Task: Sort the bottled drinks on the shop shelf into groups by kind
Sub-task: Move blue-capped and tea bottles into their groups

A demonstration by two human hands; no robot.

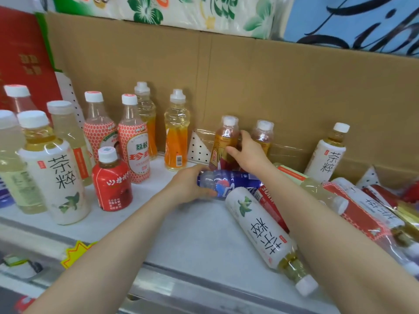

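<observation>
A: Both hands are in over the shelf point(192, 243). The left hand point(189, 185) has its fingers wrapped round the left end of a blue bottle point(235, 181), which lies on its side in the middle of the shelf.

B: And the right hand point(248, 152) reaches further back, thumb and fingers curled round an amber bottle point(223, 141) with a red-and-gold label. It stands upright by the cardboard wall point(283, 87).

A: Tight quarters back there! A second amber bottle point(264, 134) stands just beside it, partly hidden behind the right hand.

B: Look at what's lying in front: a white-label tea bottle point(260, 227) on its side, cap toward the shelf edge, its base right up against the blue bottle.

A: To the right it's a heap of fallen bottles point(362, 207), red and white labels, running under the right forearm. One upright tea bottle point(326, 152) stands behind them at the cardboard.

B: The left side is all standing. There are orange drinks point(176, 137) at the back and honeycomb-label bottles point(133, 146) next to them. A small red bottle point(112, 184) is in front, and a big white tea bottle point(59, 175) is nearest the edge, with pale yellow ones crowded round it.

A: And a yellow starburst tag point(77, 252) sits on the shelf's front rail.
</observation>
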